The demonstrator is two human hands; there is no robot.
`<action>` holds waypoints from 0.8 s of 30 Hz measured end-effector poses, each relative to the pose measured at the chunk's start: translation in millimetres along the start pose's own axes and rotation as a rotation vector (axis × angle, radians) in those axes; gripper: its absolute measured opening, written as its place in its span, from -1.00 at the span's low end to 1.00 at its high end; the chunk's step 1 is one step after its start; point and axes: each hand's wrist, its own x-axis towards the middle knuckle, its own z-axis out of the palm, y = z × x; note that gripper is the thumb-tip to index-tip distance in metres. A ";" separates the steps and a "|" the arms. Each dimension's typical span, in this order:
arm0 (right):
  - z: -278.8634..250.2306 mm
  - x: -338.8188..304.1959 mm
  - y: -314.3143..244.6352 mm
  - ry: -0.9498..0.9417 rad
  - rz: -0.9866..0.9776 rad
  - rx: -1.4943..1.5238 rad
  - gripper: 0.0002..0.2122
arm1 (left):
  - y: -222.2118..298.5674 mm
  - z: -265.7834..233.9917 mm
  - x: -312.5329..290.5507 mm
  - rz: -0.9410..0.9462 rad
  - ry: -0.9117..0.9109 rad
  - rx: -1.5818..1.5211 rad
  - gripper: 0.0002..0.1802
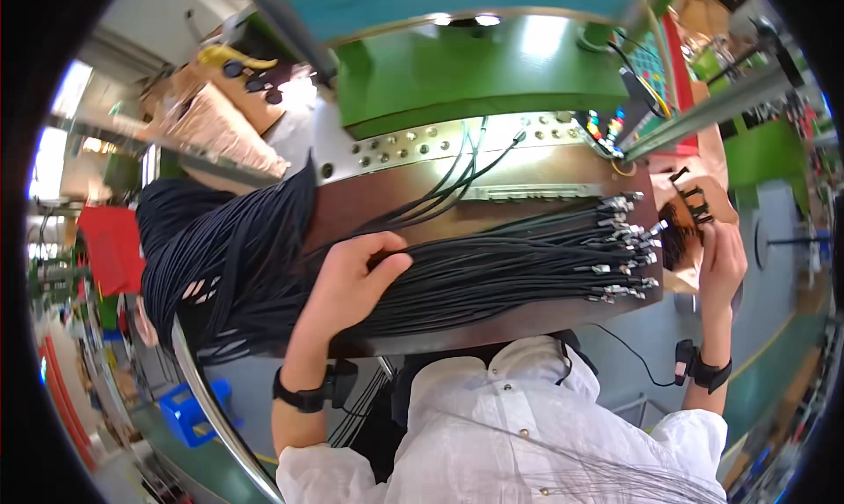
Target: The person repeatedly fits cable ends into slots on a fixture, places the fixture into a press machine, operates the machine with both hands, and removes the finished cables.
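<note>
A thick bundle of black cables (475, 271) lies across the brown worktop (396, 196), its metal-tipped connector ends (629, 245) gathered at the right. On the left part of this bundle rests my left hand (347, 280). Its fingers curl over the cables, and thumb and forefinger bend toward each other; whether they grip a cable is hidden. Past the right edge of the worktop, my right hand (723, 262) has its fingers pinched together. Just above those fingertips a small black toothed plastic piece (696, 203) shows, held at its lower end, over an open cardboard box (716, 196).
The cables hang in a heavy coil (220, 249) off the left side. A green machine housing (475, 73) with a row of metal sockets (378, 157) stands behind. A slim metal rail (536, 192) lies before it. A blue stool (195, 412) is at lower left.
</note>
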 end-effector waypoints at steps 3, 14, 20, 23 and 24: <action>0.7 -33.4 14.3 0.010 0.152 -0.203 -0.85 | 27.4 4.3 22.5 -0.141 -0.296 -0.107 -0.74; 25.5 -35.9 -124.3 -0.273 -0.053 0.755 -0.80 | 120.6 132.9 105.0 -0.265 -0.853 -0.583 -0.76; 17.4 -1.2 -128.5 -0.114 0.533 1.676 -0.73 | 100.1 141.3 24.4 -0.249 -0.368 -0.858 -0.78; 21.4 31.8 -150.7 -0.366 0.676 1.857 -0.57 | 79.3 148.6 7.6 -0.184 -0.159 -0.860 -0.78; 24.7 35.4 -162.1 -0.379 0.725 1.900 -0.59 | 74.2 148.5 5.6 -0.155 -0.041 -0.879 -0.80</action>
